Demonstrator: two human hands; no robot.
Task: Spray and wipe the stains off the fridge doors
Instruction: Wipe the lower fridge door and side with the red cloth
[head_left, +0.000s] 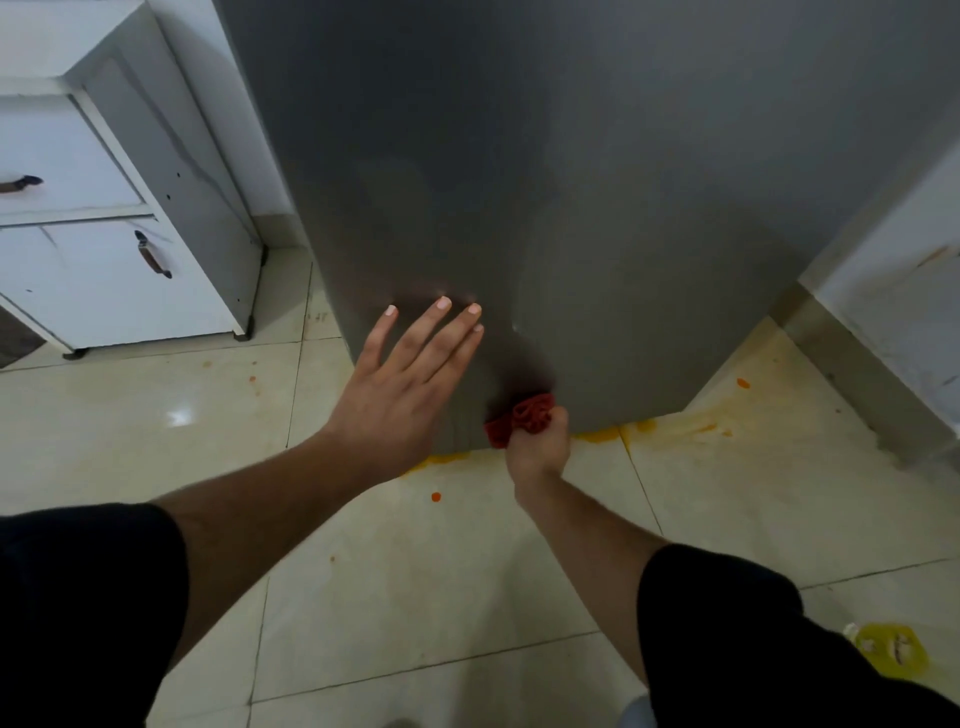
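Down low, the right hand (537, 441) bunches the red cloth (524, 415) against the fridge door (571, 208) (probably scrubbing its bottom edge), while just above-left the left hand (400, 384) presses flat, fingers spread, likely for steadiness.

Dim, soft — wide-angle edge warping.

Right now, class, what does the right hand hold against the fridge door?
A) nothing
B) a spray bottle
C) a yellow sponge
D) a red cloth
D: the right hand grips a bunched red cloth low on the fridge door; the left hand rests open beside it.
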